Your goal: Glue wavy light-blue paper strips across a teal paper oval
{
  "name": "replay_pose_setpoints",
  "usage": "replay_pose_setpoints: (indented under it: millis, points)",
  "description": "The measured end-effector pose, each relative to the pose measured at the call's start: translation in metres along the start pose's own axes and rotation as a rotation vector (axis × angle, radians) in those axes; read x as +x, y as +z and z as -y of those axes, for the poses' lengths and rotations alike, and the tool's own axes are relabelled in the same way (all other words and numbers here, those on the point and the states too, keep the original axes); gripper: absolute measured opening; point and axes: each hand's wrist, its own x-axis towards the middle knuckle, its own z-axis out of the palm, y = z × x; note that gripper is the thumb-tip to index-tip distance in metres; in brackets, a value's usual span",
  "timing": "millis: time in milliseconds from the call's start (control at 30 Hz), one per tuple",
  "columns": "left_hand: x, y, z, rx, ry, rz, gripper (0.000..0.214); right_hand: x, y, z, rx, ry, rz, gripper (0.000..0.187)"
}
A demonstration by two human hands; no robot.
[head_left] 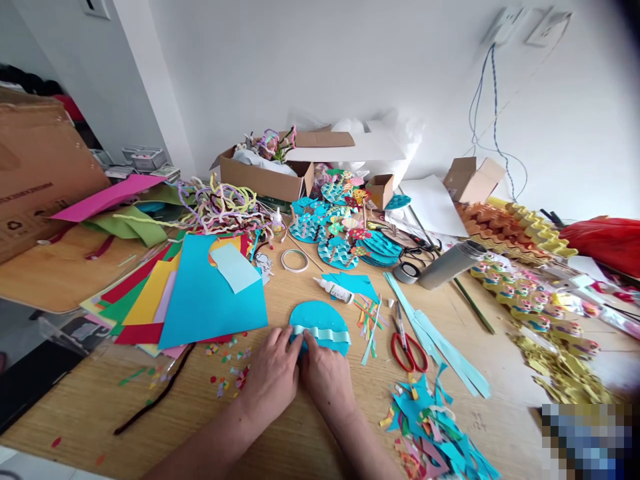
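Observation:
A round blue disc [313, 313] lies flat on the table in front of me, with a pale blue wavy paper strip [330, 335] running across it. At the strip's left end, the closed fingers of my left hand [273, 367] press down on it. Beside them, my right hand [327, 377] is closed too, its index fingertip on the strip next to the left fingers. Both thumbs are mostly hidden. Just beyond the disc lies a white glue bottle [336, 291]. Red-handled scissors [407, 347] and pale blue paper strips [450, 347] are to the right.
Coloured sheets [185, 300] are stacked at left, near tangled pipe cleaners [220, 207]. Finished-looking blue decorated discs [337, 250] and a cardboard box [265, 177] stand behind. A grey metal flask [450, 263] leans right. Blue paper scraps [425, 413] lie near my right forearm.

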Motion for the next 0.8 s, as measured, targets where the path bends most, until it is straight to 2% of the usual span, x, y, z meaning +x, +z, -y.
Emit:
replay_pose_setpoints:
  millis: [267,567,667,800]
  points:
    - [0.000,0.000,0.000,-0.055,-0.006,-0.053,0.046,0.004,0.001,0.003,-0.026,-0.008,0.022,0.038]
    - [-0.001,-0.004,0.000,-0.020,-0.003,-0.087,0.046,-0.003,0.001,-0.010,0.202,0.023,-0.088,0.042]
    - [-0.002,-0.003,0.000,-0.026,0.003,-0.097,0.045,-0.003,0.001,-0.008,0.173,0.011,-0.089,0.044]
    - [-0.001,-0.001,0.002,-0.029,0.002,-0.103,0.045,-0.001,0.001,-0.004,0.086,0.005,-0.025,0.046]
